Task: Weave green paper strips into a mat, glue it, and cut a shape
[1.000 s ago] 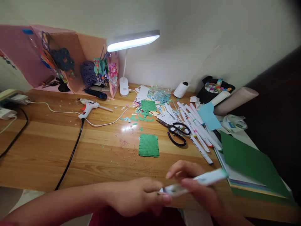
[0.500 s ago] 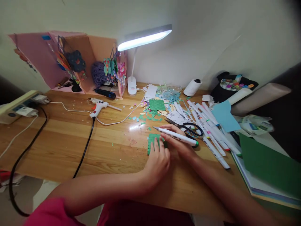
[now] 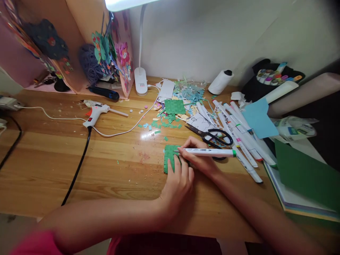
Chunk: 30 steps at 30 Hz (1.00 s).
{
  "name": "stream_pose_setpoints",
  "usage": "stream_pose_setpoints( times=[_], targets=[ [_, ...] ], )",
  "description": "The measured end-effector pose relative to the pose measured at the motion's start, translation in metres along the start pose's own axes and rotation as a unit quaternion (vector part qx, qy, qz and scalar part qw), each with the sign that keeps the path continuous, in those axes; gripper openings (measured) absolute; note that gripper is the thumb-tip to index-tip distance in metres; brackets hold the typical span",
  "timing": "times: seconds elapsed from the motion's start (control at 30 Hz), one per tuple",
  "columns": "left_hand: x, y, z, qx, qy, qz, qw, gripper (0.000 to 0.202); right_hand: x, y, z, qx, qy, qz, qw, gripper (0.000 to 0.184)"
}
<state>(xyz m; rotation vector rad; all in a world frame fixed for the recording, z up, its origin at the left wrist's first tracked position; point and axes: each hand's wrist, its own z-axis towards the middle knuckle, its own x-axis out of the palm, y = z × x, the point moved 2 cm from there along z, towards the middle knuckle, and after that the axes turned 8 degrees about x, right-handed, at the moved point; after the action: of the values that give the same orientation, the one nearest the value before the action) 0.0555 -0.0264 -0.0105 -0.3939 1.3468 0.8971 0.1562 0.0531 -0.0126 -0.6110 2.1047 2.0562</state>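
Note:
A green woven paper square [image 3: 169, 156] lies on the wooden table in front of me. My left hand [image 3: 178, 177] rests flat with fingers spread over its lower right part, partly hiding it. My right hand [image 3: 198, 154] grips a white marker [image 3: 209, 152] with a green end, held almost level. The marker's tip is over the upper part of the square; whether it touches the paper I cannot tell. Black-handled scissors [image 3: 209, 134] lie just beyond my right hand. Farther back, a second green woven square [image 3: 175, 106] lies among paper scraps.
A white glue gun [image 3: 96, 114] with a black cord lies at left. Several white markers [image 3: 241, 141] are spread at right, beside a stack of coloured paper [image 3: 305, 177]. Behind stand a lamp base [image 3: 140, 81], a thread cone [image 3: 221, 82] and a black marker holder [image 3: 249, 90].
My right hand has brought the marker's tip down and right, over the green square, and the marker is now more level. My left hand stays on the square. The view has tilted downward.

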Motion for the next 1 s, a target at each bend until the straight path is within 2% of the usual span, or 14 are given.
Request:
stream_pose_setpoints(
  times=[0.2,0.47,0.7,1.0],
  targets=[
    [0.0009,-0.0021,-0.0026,0.019,-0.013,0.027,0.999,0.021,-0.0002,-0.0065,-0.0002,0.040,-0.001,0.007,0.999,0.030],
    [0.0001,-0.0026,-0.0020,0.031,-0.019,0.052,0.998,0.022,-0.0003,-0.0056,0.0003,0.044,-0.009,0.002,0.999,0.027],
    [-0.0003,-0.0025,-0.0017,0.034,-0.019,0.029,0.999,0.020,0.0005,-0.0042,0.0002,0.045,-0.001,-0.005,0.999,0.027],
    [-0.0029,-0.0013,0.0009,0.033,-0.037,0.034,0.998,0.020,0.0006,-0.0043,0.0001,0.034,-0.038,0.013,0.999,0.026]
  ],
)
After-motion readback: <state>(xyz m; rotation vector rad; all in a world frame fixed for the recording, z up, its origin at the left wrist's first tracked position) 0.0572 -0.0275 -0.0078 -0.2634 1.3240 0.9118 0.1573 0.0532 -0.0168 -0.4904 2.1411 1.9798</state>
